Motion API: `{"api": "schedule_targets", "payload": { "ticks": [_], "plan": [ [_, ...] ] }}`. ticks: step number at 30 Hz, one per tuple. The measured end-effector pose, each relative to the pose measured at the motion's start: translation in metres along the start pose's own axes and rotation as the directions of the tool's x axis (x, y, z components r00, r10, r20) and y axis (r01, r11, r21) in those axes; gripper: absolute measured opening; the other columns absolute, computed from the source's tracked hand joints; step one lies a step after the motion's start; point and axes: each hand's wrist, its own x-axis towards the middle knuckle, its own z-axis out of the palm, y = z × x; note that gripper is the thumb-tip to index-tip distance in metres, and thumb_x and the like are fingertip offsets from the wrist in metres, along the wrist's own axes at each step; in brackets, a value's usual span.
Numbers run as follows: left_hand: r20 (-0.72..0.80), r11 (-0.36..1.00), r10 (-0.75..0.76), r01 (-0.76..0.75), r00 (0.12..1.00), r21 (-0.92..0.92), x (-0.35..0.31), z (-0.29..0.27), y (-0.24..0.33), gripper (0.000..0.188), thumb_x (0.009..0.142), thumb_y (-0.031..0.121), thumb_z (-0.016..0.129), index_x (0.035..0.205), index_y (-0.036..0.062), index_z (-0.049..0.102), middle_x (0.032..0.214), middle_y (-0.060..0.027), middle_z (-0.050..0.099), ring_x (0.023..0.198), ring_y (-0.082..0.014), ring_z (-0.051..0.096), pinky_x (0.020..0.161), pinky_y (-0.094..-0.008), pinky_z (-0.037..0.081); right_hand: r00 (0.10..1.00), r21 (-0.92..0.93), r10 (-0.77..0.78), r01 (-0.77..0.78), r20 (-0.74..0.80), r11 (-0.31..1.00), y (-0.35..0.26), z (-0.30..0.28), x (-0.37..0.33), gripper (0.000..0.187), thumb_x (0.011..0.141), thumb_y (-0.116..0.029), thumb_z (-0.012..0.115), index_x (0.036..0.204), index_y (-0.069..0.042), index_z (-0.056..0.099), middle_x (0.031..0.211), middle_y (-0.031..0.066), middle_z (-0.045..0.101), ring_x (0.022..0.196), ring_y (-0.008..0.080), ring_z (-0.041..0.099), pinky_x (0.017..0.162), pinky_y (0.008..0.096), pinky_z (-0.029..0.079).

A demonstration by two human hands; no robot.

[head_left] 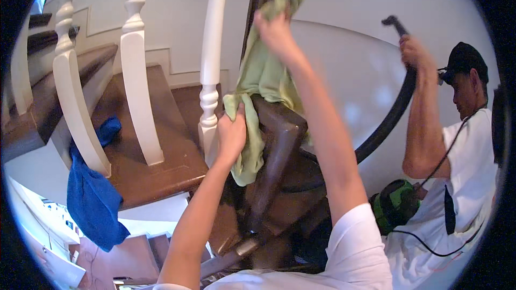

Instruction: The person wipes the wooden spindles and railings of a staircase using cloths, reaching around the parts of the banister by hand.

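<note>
A light green cloth (266,78) is draped over the dark brown wooden handrail (277,129), where the rail bends. My right hand (276,31) is closed round the cloth's upper part, with a bunched end sticking up above the fist. Lower and to the left, my left hand (232,130) grips another part of the same cloth beside the rail. A loose fold hangs below that hand. The cloth hides part of the rail's upper side.
White turned balusters (141,96) stand left of my hands, beside brown wooden steps (161,180). A blue cloth (95,204) hangs over a step edge. At right, a person (465,150) in a cap holds up a black hose (395,110) near the white wall (344,70).
</note>
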Motion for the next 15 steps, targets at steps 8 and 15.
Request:
{"api": "schedule_targets", "payload": {
  "ticks": [8, 15],
  "plan": [
    [0.01, 0.987, 0.086, -0.084, 0.996, -0.136, -0.028, 0.005, -0.007, 0.031, 0.087, 0.026, 0.055, 0.099, -0.0024, 0.061, 0.092, -0.0167, 0.059, 0.089, -0.0282, 0.058, 0.079, -0.0361, 0.043, 0.718, -0.32, 0.448, -0.319, 0.533, 0.892, -0.039, -0.106, -0.121, 0.046, 0.085, -0.032, 0.045, 0.089, 0.011, 0.058, 0.089, 0.031, 0.06, 0.088, 0.0403, 0.06, 0.08, 0.044, 0.045],
    [-0.09, 0.981, 0.159, -0.168, 0.983, -0.099, -0.038, 0.022, -0.004, 0.028, 0.086, 0.024, 0.056, 0.095, -0.0032, 0.06, 0.096, -0.0175, 0.054, 0.09, -0.0275, 0.056, 0.08, -0.0357, 0.042, 0.425, -0.171, 0.582, -0.687, 0.693, 0.706, 0.05, -0.075, -0.102, 0.029, 0.083, -0.024, 0.053, 0.093, 0.002, 0.063, 0.084, 0.0093, 0.066, 0.073, 0.0184, 0.061, 0.067, 0.0349, 0.048]
  ]
}}
